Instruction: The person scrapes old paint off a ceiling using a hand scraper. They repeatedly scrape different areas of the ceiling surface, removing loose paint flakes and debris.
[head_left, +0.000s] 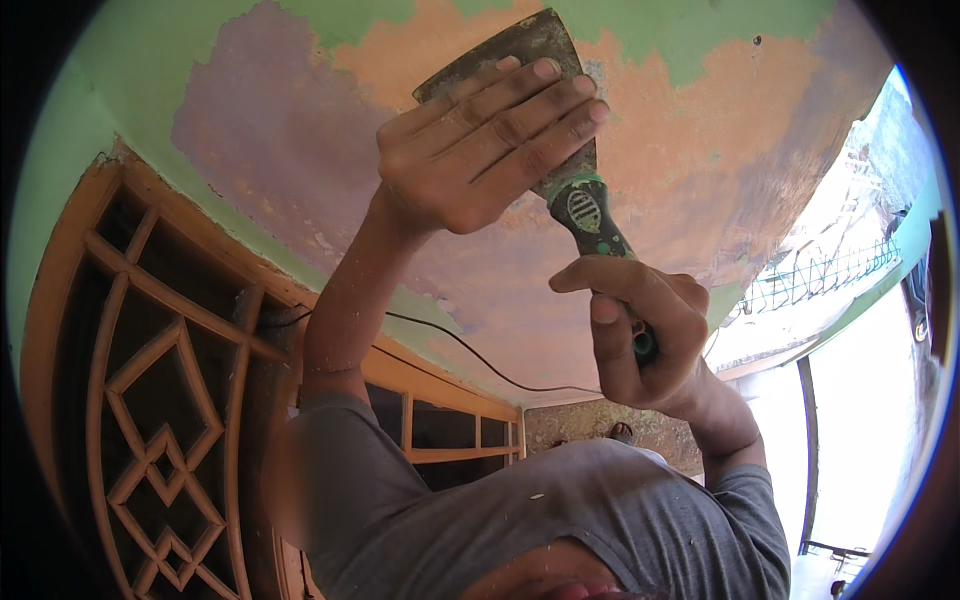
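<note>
A paint-flaked wall (700, 150) fills my view, green around the edges with broad patches of orange and mauve; bright daylight comes in at the right. Before it, near the top middle, is my wide-bladed paint scraper (572, 180), blade (505, 48) upward and handle (586, 213) slanting down to the right; my right grip (655, 325) is wrapped round that handle, forefinger and thumb closing on it, probably so I can steer and push; my left grip (475, 150) lies flat across the blade, fingers straight and nearly side by side, which I judge backs the broad metal and keeps it level. Farther out, a thin black cable (478, 358) crosses lower down; a wooden lattice door (163, 438) stands to my left; my grey shirt (600, 490) spreads below.

My left fingers cover much of the blade, and that thumb is out of sight; whether the scraping edge touches the wall I cannot tell; my right fingers hide part of the handle; glare washes out most detail at the right.
</note>
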